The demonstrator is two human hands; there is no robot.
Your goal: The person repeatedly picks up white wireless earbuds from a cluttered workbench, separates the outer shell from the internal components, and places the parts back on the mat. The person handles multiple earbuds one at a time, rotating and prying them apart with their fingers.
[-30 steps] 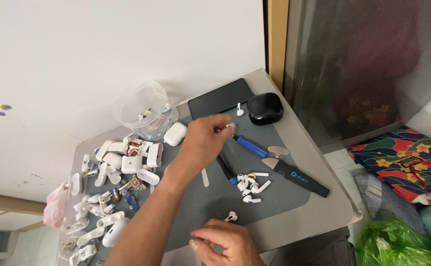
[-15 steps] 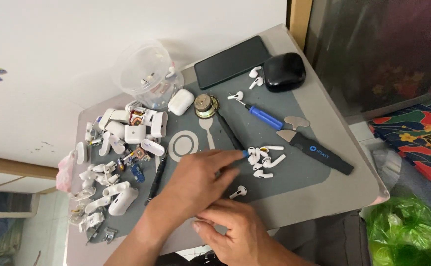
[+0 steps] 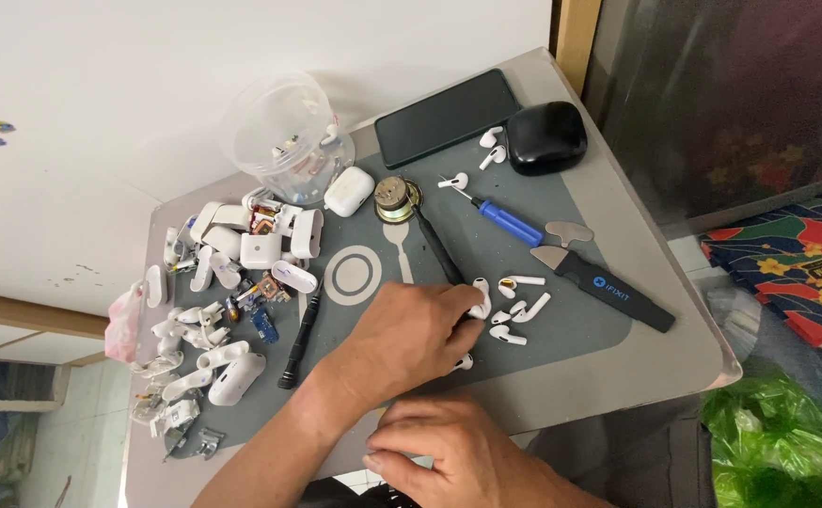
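My left hand point(image 3: 411, 331) lies palm down on the grey work mat point(image 3: 580, 325). Its fingertips pinch a white earbud point(image 3: 480, 299) at the edge of a small cluster of loose white earbuds point(image 3: 516, 310). Another earbud point(image 3: 464, 362) lies just by its thumb. My right hand point(image 3: 449, 452) rests at the table's front edge with fingers curled; nothing shows in it. A black slim tool point(image 3: 437, 246) runs from the left hand's knuckles toward a round metal part point(image 3: 394, 199).
A blue screwdriver point(image 3: 507, 222) and a black-handled pry tool point(image 3: 608, 287) lie right of the earbuds. A black phone point(image 3: 447, 117), a black case point(image 3: 545, 137) and a clear tub point(image 3: 281, 139) stand at the back. White case parts point(image 3: 232, 282) pile up on the left beside a black screwdriver point(image 3: 300, 337).
My left hand has drawn back from the far side of the mat near the phone to the earbud cluster near the front. The right hand stayed at the table edge.
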